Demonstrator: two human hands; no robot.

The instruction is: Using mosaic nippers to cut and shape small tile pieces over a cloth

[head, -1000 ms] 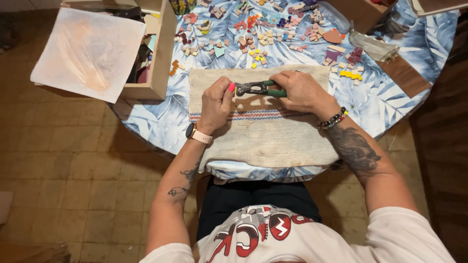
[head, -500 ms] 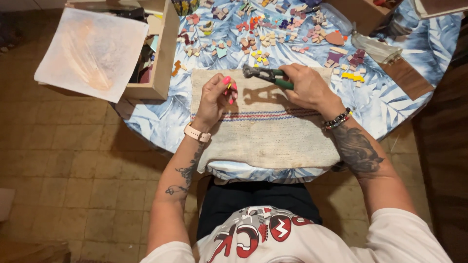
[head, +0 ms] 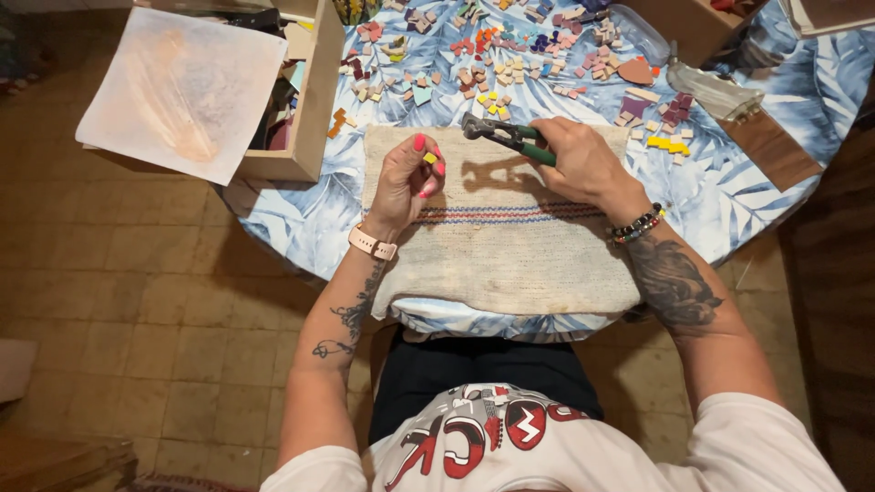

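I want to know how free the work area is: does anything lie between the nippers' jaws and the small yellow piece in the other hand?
Nothing visible does. The right hand holds the nippers, the left hand pinches the yellow piece, and only bare cloth lies between them.

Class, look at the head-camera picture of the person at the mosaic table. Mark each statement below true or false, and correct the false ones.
1. The right hand holds green-handled nippers. True.
2. The left hand holds a small yellow tile piece at its fingertips. True.
3. Both hands work over a bare wooden board. False: they are over a beige woven cloth with coloured stripes, spread on the blue leaf-patterned tablecloth.
4. The loose coloured tile pieces lie between the cloth and the person's body. False: they lie beyond the cloth, on its far side.
5. A wooden box stands at the left edge of the table. True.
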